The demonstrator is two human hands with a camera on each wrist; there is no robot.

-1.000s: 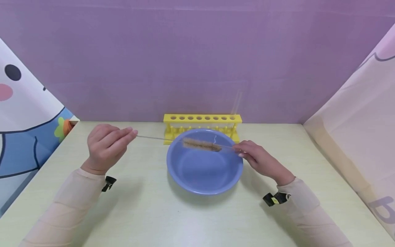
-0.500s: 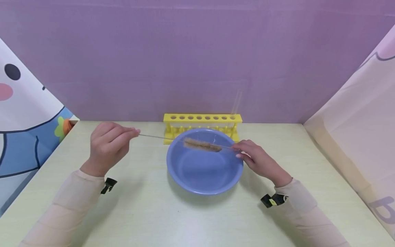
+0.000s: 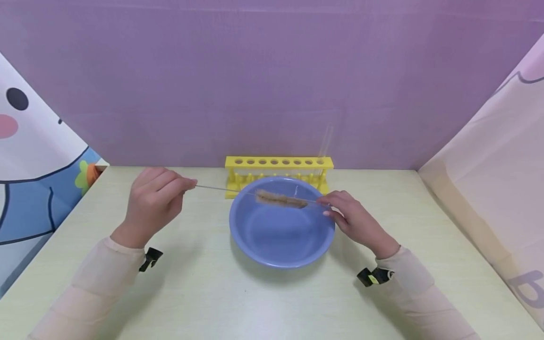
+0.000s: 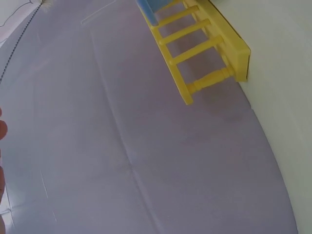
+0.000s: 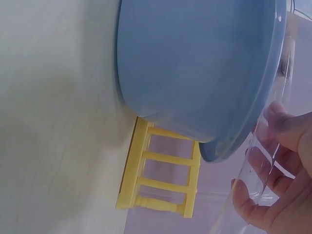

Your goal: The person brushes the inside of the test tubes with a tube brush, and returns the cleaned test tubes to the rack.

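The left hand [image 3: 155, 203] is pinching, its fingers [image 3: 176, 186] bending and pointing inward toward the right hand [image 3: 361, 222]. The left wrist [image 3: 129, 233] is lying behind those fingers, on the body side, and the left forearm [image 3: 87, 288] is slanting outward from it. Facing the left fingers, the right hand is gripping, its thumb [image 3: 335, 217] opposing its curling fingers. The right forearm [image 3: 427, 293] is slanting outward behind those fingers.
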